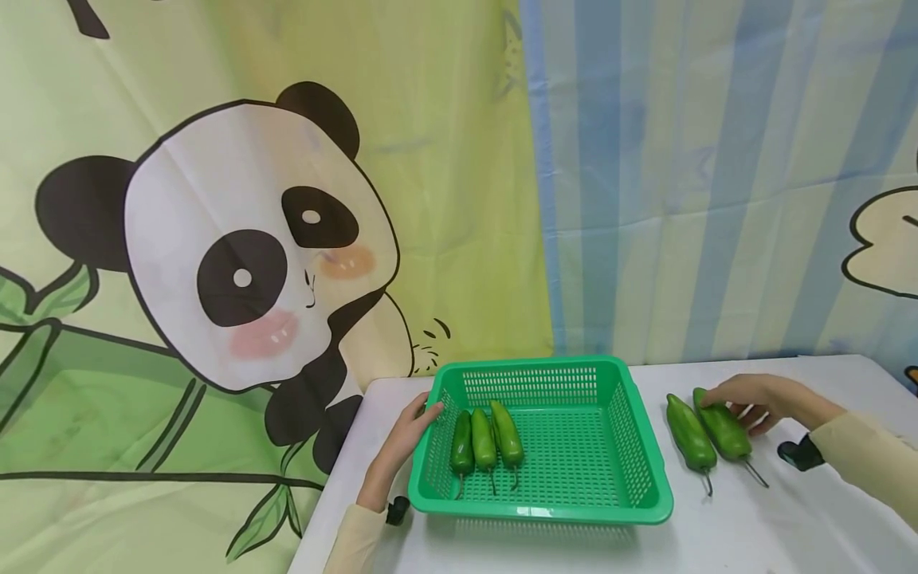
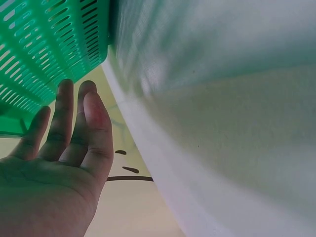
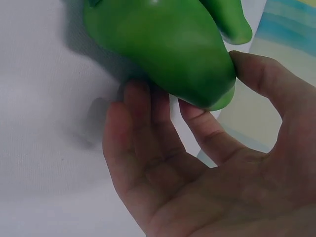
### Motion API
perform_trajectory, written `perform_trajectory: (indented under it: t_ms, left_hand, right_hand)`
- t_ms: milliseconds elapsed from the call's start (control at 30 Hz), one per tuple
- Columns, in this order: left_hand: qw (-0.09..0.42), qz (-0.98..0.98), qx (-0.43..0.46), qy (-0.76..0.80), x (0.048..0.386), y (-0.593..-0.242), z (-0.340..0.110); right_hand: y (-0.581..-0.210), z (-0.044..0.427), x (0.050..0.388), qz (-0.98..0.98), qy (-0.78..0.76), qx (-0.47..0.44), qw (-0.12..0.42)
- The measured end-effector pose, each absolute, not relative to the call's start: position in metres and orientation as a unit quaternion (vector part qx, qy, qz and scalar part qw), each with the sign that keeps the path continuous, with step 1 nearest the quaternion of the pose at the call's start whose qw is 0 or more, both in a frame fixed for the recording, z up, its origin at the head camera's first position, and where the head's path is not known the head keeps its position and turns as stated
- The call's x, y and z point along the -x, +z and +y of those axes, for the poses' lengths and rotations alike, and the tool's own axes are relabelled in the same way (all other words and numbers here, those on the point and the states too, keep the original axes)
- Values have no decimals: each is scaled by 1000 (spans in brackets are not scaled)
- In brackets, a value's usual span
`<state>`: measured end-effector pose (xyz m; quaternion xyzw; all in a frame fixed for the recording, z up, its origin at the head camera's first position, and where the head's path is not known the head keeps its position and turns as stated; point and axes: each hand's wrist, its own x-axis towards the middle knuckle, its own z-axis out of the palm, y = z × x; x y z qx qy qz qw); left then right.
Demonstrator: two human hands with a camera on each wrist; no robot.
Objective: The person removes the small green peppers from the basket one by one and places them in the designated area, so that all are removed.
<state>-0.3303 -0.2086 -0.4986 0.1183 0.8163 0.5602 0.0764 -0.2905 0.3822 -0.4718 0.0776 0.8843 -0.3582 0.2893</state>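
A green plastic basket (image 1: 541, 516) stands on the table with three green peppers (image 1: 484, 441) inside, side by side at its left. My left hand (image 1: 404, 437) is at the basket's left side, its fingers fairly straight beside the slotted wall (image 2: 54, 44) in the left wrist view. To the right of the basket, two larger green peppers lie on the table. My right hand (image 1: 763, 399) pinches the right-hand one, a green pepper (image 3: 163, 49), near its tip between thumb and index finger. Its neighbour, the other pepper (image 1: 690, 434), lies just left of it.
The white table (image 1: 803, 526) extends around the basket. Behind it hangs a printed curtain (image 1: 466, 199) with a panda and blue stripes. A dark wrist device (image 1: 801, 453) sits at the right wrist, another (image 1: 397, 510) at the left.
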Motion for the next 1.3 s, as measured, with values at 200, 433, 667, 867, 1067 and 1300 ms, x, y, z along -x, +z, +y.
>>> perform_trajectory:
  t_ms: [200,433,667,867,1067,1300]
  left_hand:
    - [69,817,-124,559,334,-505,-210]
    - [74,816,-119,561,333,-504,-211]
    - [68,825,-119,548,333,-503,-210]
    - [73,825,-121,548,334,-504,-210]
    - [69,822,-114,553,334,-505,-210]
    - [92,813,-121,562,328,-492,-210]
  right_hand:
    - [-470,373,289,895,-331,-94,283]
    - [-477,373,294,901,-315,-110,278]
    - [-481,373,296,905,-306,-112,274]
    - [-480,372,293,907,-299,-106,276]
    - [-479,371,292,910,-294,-104,273]
    - [-479,372,293,912,-291,-103,272]
